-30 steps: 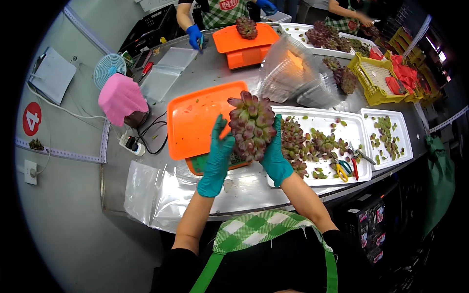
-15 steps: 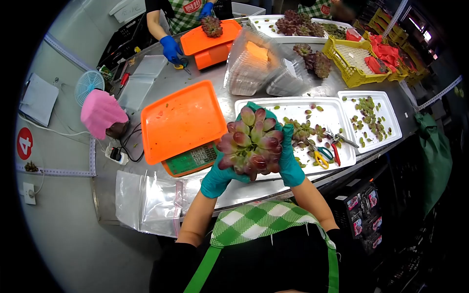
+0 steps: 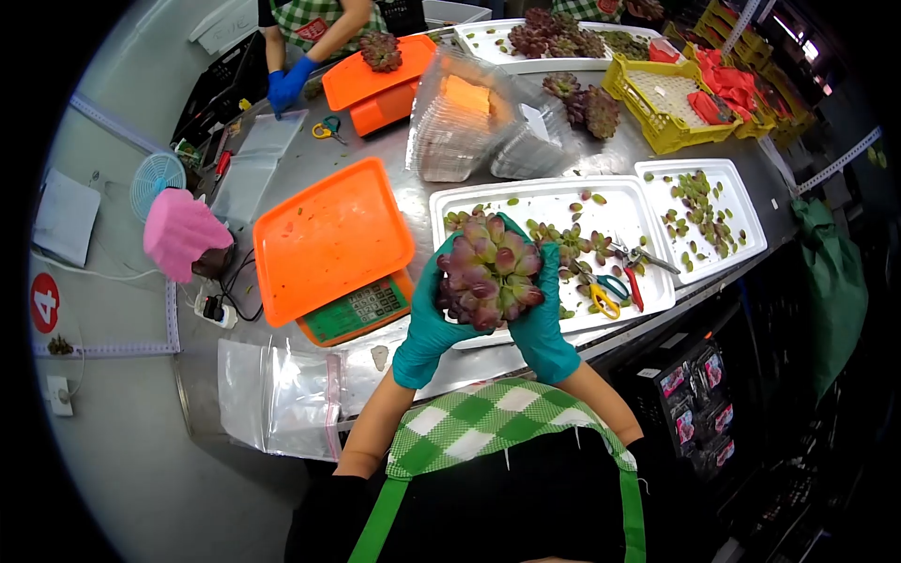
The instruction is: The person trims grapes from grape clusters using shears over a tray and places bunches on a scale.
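A large reddish-green succulent rosette (image 3: pixel 488 270) is held between my two teal-gloved hands. My left hand (image 3: pixel 427 328) cups its left side and underside. On its right side my right hand (image 3: pixel 544 324) wraps round it. Behind the plant lies a white tray (image 3: pixel 657 298) with loose leaves and small rosettes. Yellow-and-teal scissors (image 3: pixel 605 296) and red-handled pliers (image 3: pixel 635 286) rest in that tray. To the left is an orange scale (image 3: pixel 333 239) with a green keypad panel.
Clear plastic boxes (image 3: pixel 455 131) stand behind the tray, near a yellow crate (image 3: pixel 664 141). A smaller white tray (image 3: pixel 741 202) holds leaves. Plastic bags (image 3: pixel 272 399) lie front left. Across the table, a person in blue gloves (image 3: pixel 289 86) stands by another orange scale (image 3: pixel 375 80).
Both my hands have closed round the rosette and turned it. The view has shifted, so the table items appear further left. The co-worker's scissors now lie on the table, and their hands are together.
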`<state>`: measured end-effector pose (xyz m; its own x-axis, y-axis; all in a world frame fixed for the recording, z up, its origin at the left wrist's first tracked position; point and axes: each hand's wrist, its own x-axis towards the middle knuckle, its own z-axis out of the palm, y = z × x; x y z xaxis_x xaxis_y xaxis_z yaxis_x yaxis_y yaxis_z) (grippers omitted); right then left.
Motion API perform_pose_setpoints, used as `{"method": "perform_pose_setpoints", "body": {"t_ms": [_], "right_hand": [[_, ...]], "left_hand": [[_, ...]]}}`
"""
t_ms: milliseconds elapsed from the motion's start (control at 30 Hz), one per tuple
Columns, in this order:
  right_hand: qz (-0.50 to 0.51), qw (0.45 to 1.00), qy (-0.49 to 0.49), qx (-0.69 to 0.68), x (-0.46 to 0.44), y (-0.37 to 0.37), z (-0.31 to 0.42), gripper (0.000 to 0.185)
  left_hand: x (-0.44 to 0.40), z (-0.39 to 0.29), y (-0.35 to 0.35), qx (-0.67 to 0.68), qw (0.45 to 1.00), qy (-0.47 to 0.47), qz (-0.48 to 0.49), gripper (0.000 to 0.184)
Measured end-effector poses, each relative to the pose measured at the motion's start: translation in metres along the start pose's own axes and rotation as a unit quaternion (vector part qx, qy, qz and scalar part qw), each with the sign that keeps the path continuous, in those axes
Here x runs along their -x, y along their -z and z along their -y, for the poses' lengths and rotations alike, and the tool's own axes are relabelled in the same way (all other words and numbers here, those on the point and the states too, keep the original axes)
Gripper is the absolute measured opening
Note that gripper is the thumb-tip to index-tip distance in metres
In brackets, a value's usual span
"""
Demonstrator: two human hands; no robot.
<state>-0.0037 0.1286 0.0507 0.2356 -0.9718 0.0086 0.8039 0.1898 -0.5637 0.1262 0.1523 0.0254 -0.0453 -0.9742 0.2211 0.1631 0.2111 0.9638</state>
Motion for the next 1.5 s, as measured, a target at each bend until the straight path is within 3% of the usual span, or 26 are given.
{"method": "perform_pose_setpoints", "body": {"t_ms": [100, 167, 267, 300, 333, 400, 533, 567, 667, 733, 767, 800, 867, 900, 1000, 1067, 1133, 1200, 1333, 1400, 1500], "right_hand": [[0.012, 0.986, -0.063, -0.153, -0.002, 0.012, 0.003, 0.058], [0.087, 0.972, -0.093, -0.199, -0.004, 0.031, -0.001, 0.057], [0.097, 0.968, -0.122, -0.197, -0.003, 0.028, 0.001, 0.057], [0.093, 0.97, -0.126, -0.188, -0.002, 0.025, 0.003, 0.056], [0.088, 0.971, -0.134, -0.179, -0.001, 0.022, 0.004, 0.056], [0.083, 0.972, -0.146, -0.166, -0.002, 0.018, 0.007, 0.056], [0.075, 0.974, -0.166, -0.137, -0.008, 0.014, 0.01, 0.055], [0.074, 0.974, -0.171, -0.129, -0.009, 0.014, 0.01, 0.055], [0.071, 0.976, -0.18, -0.096, -0.016, 0.024, 0.003, 0.053], [0.05, 0.979, -0.193, -0.047, -0.015, 0.025, 0.011, 0.053], [0.061, 0.982, -0.17, 0.05, -0.015, 0.022, 0.02, 0.047], [0.08, 0.977, -0.075, 0.183, -0.016, 0.026, 0.023, 0.044], [0.108, 0.886, 0.118, 0.436, -0.02, 0.037, 0.029, 0.038], [0.109, 0.792, 0.214, 0.561, -0.024, 0.052, 0.029, 0.028], [-0.006, 0.89, 0.057, 0.453, -0.01, 0.087, 0.041, 0.032], [-0.083, 0.773, 0.055, 0.627, 0.001, 0.128, 0.058, 0.038], [-0.119, 0.567, 0.109, 0.808, 0.014, 0.176, 0.076, 0.047], [-0.093, 0.484, 0.029, 0.87, 0.025, 0.209, 0.095, 0.051], [-0.026, 0.478, -0.044, 0.877, 0.026, 0.223, 0.102, 0.055], [-0.025, 0.505, -0.089, 0.858, 0.021, 0.221, 0.107, 0.057], [-0.015, 0.471, -0.116, 0.874, 0.015, 0.209, 0.111, 0.049]], "left_hand": [[-0.007, -0.012, -0.006, -0.122, 0.988, -0.082, 0.037, 0.099], [-0.013, -0.04, -0.006, -0.203, 0.966, -0.13, 0.095, 0.097], [-0.018, -0.039, 0.001, 0.0, 0.989, -0.11, 0.101, 0.087], [-0.015, -0.038, -0.006, 0.066, 0.991, 0.081, -0.081, 0.079], [-0.009, -0.029, -0.005, 0.204, 0.967, 0.138, -0.061, 0.077], [0.004, -0.004, 0.0, 0.463, 0.854, 0.237, -0.025, 0.075], [0.011, 0.015, -0.002, 0.55, 0.782, 0.292, -0.009, 0.074], [0.008, 0.015, -0.004, 0.593, 0.761, 0.261, 0.019, 0.069], [0.012, 0.03, -0.001, 0.484, 0.834, 0.262, -0.044, 0.061], [0.014, 0.041, 0.002, 0.499, 0.827, 0.257, -0.026, 0.055], [0.015, 0.047, 0.002, 0.485, 0.839, 0.247, -0.019, 0.055], [0.017, 0.052, 0.002, 0.47, 0.849, 0.239, -0.011, 0.055], [0.019, 0.058, 0.002, 0.482, 0.839, 0.25, -0.04, 0.055], [0.02, 0.058, 0.002, 0.483, 0.837, 0.252, -0.046, 0.055], [0.019, 0.055, 0.002, 0.485, 0.834, 0.259, -0.049, 0.055], [0.017, 0.052, 0.003, 0.49, 0.83, 0.262, -0.048, 0.054], [0.015, 0.049, 0.004, 0.494, 0.827, 0.266, -0.045, 0.054], [0.013, 0.048, 0.004, 0.498, 0.822, 0.272, -0.041, 0.054], [0.011, 0.048, 0.0, 0.528, 0.785, 0.315, -0.075, 0.053], [0.012, 0.051, 0.0, 0.525, 0.781, 0.328, -0.088, 0.052], [0.017, 0.057, 0.002, 0.524, 0.776, 0.34, -0.092, 0.05]]}}
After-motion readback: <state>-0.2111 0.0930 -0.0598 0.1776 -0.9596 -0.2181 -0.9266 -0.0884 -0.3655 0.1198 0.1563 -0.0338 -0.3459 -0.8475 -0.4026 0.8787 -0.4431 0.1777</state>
